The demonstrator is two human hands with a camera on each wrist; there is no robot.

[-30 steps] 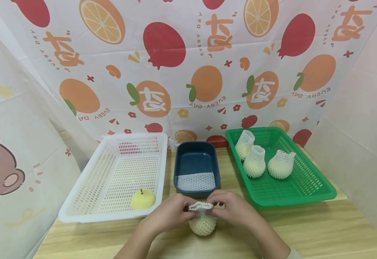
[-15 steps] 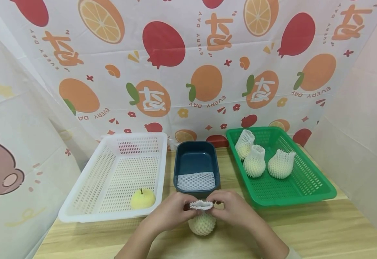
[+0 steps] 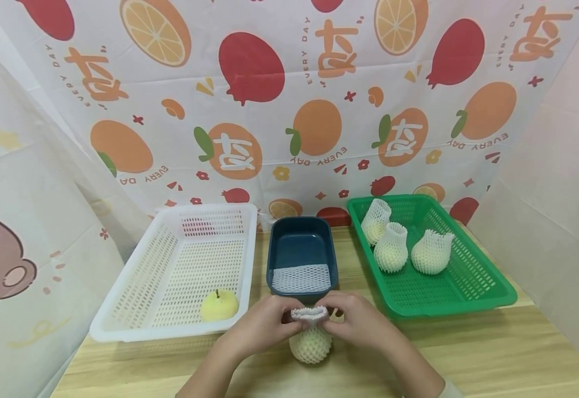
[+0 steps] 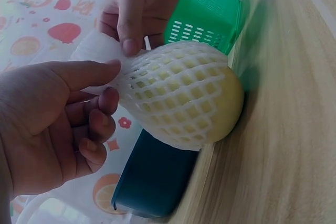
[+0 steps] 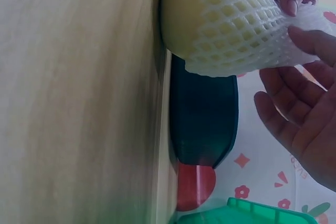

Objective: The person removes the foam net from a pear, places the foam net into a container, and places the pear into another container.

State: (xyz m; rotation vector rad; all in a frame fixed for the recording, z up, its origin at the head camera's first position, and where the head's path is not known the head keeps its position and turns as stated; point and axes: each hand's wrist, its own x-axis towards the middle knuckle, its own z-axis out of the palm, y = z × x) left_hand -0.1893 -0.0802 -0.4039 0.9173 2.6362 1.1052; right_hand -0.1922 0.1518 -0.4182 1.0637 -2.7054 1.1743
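Observation:
Both hands work on a white foam net sleeve (image 3: 311,316) that is stretched over a round, pale yellow fruit (image 4: 232,106) on the table. My left hand (image 3: 268,325) pinches the left side of the sleeve's gathered neck between thumb and fingers. Opposite it, my right hand (image 3: 355,321) pinches the right side. In both wrist views the net covers the upper part of the fruit, while its smooth base shows bare against the wood. The sleeve's mouth stands open above the fingers in the head view.
A white basket (image 3: 172,335) at left holds one bare yellow fruit (image 3: 219,305) with a dark stem. Behind the hands stands a dark blue tub (image 3: 301,243) containing flat foam netting (image 3: 301,278). At right, a green basket (image 3: 460,307) holds three net-wrapped fruits (image 3: 431,254).
The sleeve's neck has risen slightly between the fingers, its mouth changing shape. Both hands keep nearly the same place and the fruit stays put.

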